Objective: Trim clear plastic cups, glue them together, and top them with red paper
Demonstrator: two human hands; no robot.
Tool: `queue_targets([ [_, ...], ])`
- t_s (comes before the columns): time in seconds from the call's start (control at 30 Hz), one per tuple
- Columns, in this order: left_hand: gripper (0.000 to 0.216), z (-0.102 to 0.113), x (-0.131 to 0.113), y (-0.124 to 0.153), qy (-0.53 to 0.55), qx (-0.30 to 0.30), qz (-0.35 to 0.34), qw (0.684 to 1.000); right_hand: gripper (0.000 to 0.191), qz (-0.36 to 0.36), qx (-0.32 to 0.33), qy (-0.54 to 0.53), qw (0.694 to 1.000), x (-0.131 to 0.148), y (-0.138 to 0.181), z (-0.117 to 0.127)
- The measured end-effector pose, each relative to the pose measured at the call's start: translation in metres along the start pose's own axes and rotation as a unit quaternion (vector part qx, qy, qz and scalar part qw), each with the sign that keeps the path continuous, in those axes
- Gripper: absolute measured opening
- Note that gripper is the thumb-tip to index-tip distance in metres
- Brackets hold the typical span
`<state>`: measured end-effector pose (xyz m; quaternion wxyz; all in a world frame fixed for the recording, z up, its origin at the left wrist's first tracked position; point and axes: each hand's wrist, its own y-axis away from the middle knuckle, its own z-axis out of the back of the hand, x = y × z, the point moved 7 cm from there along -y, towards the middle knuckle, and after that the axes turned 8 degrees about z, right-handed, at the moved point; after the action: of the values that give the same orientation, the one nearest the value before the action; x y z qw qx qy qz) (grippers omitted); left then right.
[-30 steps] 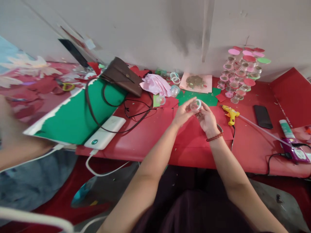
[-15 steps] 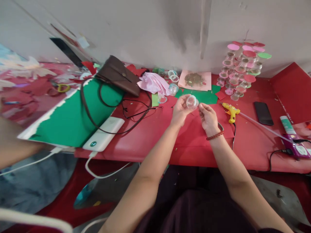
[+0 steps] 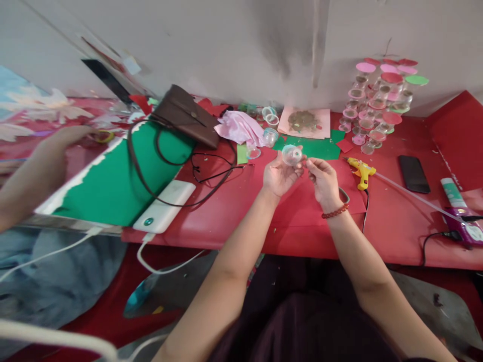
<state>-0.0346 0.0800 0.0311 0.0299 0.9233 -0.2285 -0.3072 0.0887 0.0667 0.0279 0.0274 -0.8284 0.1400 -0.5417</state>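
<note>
My left hand [image 3: 278, 177] holds a small clear plastic cup [image 3: 292, 155] in its fingertips, above the red paper [image 3: 290, 203]. Just right of the cup, my right hand [image 3: 323, 182] has its thumb and fingers pinched together. Whatever is in that pinch, if anything, is too small to make out. A yellow glue gun [image 3: 362, 173] lies to the right of my right hand, with a cord running from it. More clear plastic cups [image 3: 270, 137] stand behind my left hand, beside loose clear rings [image 3: 269, 115].
A tiered hanging of cups and coloured discs [image 3: 381, 108] stands at the back right. Nearby lie a black phone [image 3: 414, 174] and a glue stick [image 3: 451, 191]. To the left are a brown bag [image 3: 186, 115], glasses [image 3: 211, 173] and a white power bank [image 3: 165, 206]. Another person's arm [image 3: 41, 168] reaches in.
The cup has turned in my left hand and shifted slightly left, its base now facing more toward me. At the left, the other person's arm has moved further in over the table.
</note>
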Motion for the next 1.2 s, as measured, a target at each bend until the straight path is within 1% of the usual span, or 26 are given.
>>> queue_targets([
  [0.07,0.059,0.000,0.001,-0.001,0.000,-0.007,0.005,1.000,0.020,0.042,0.008,0.027,0.999,0.007,0.001,-0.002],
  [0.17,0.058,0.000,0.003,-0.002,0.000,-0.017,0.001,1.000,0.019,0.119,0.011,0.109,0.987,0.020,0.005,-0.005],
  [0.27,0.050,-0.001,0.008,-0.003,0.005,-0.017,0.001,1.000,0.017,0.203,-0.001,0.206,0.957,0.034,0.011,-0.008],
  [0.37,0.038,-0.002,0.011,-0.004,0.004,-0.012,-0.004,1.000,0.013,0.250,-0.016,0.264,0.931,0.040,0.014,-0.008],
  [0.43,0.030,-0.002,0.012,-0.004,-0.013,-0.010,-0.006,1.000,0.009,0.258,-0.021,0.286,0.923,0.040,0.014,-0.006],
  [0.5,0.026,-0.001,0.012,-0.003,-0.030,-0.011,-0.004,0.999,0.008,0.261,-0.020,0.295,0.919,0.037,0.012,-0.005],
  [0.53,0.026,-0.002,0.012,-0.003,-0.034,-0.013,-0.003,0.999,0.011,0.261,-0.020,0.298,0.918,0.036,0.011,-0.004],
  [0.6,0.030,-0.002,0.012,-0.002,-0.035,-0.017,0.001,0.999,0.022,0.257,-0.016,0.308,0.916,0.032,0.009,-0.002],
  [0.7,0.033,0.000,0.017,-0.003,-0.028,-0.034,0.014,0.999,0.040,0.245,0.021,0.320,0.915,0.024,0.007,-0.006],
  [0.77,0.030,0.007,0.021,-0.006,-0.038,-0.063,0.024,0.997,0.042,0.240,0.050,0.319,0.916,0.020,0.006,-0.009],
  [0.83,0.024,0.014,0.022,-0.009,-0.079,-0.092,0.016,0.992,0.041,0.224,0.056,0.303,0.925,0.017,0.004,-0.010],
  [0.87,0.021,0.017,0.019,-0.009,-0.112,-0.101,-0.005,0.989,0.041,0.209,0.055,0.285,0.934,0.015,0.003,-0.009],
  [0.9,0.021,0.018,0.013,-0.009,-0.149,-0.105,-0.042,0.982,0.042,0.189,0.053,0.259,0.946,0.013,0.002,-0.008],
  [0.93,0.024,0.017,0.004,-0.006,-0.191,-0.106,-0.094,0.971,0.043,0.168,0.051,0.229,0.958,0.012,0.001,-0.007],
  [1.0,0.032,0.008,-0.014,0.005,-0.275,-0.095,-0.208,0.934,0.045,0.130,0.052,0.164,0.976,0.010,0.000,-0.008],
  [1.07,0.025,-0.004,-0.025,0.017,-0.350,-0.077,-0.287,0.889,0.049,0.101,0.056,0.105,0.988,0.008,0.001,-0.011],
  [1.13,0.015,-0.014,-0.028,0.026,-0.401,-0.066,-0.317,0.857,0.054,0.074,0.056,0.060,0.994,0.005,0.002,-0.013],
  [1.2,0.013,-0.019,-0.028,0.031,-0.433,-0.073,-0.326,0.837,0.056,0.052,0.048,0.031,0.997,0.001,0.002,-0.013],
])
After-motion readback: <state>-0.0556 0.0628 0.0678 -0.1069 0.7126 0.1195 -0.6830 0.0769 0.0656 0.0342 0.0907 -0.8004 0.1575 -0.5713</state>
